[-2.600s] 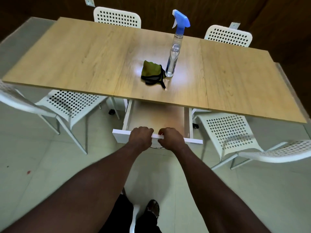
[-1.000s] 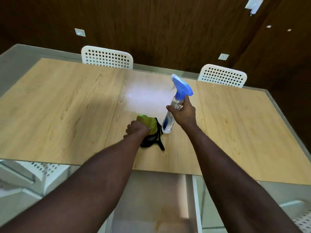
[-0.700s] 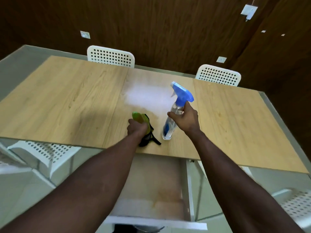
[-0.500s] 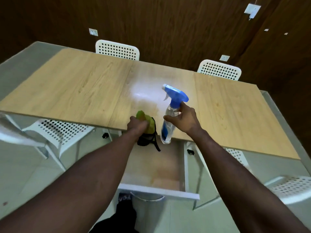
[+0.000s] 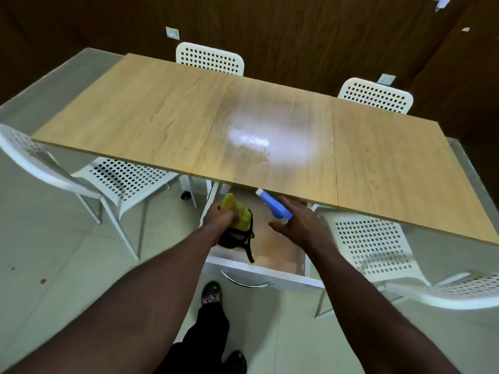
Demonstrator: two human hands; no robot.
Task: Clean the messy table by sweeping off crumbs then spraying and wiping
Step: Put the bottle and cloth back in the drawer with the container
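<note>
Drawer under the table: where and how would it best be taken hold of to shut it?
Probably by the curved metal handle, centred on the white front of the drawer, coming from the person's near side. It bows outward, leaving a gap for fingers, and the front faces the person. Both hands are busy: the left hand grips the cloth and the right hand holds the spray bottle.

1 head-worn view, facing forward and down — table [image 5: 162, 117] near

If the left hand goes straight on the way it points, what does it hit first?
Probably the inside of the open drawer, back under the table edge. The left hand, gripping the cloth, aims there; depth is unclear.
</note>
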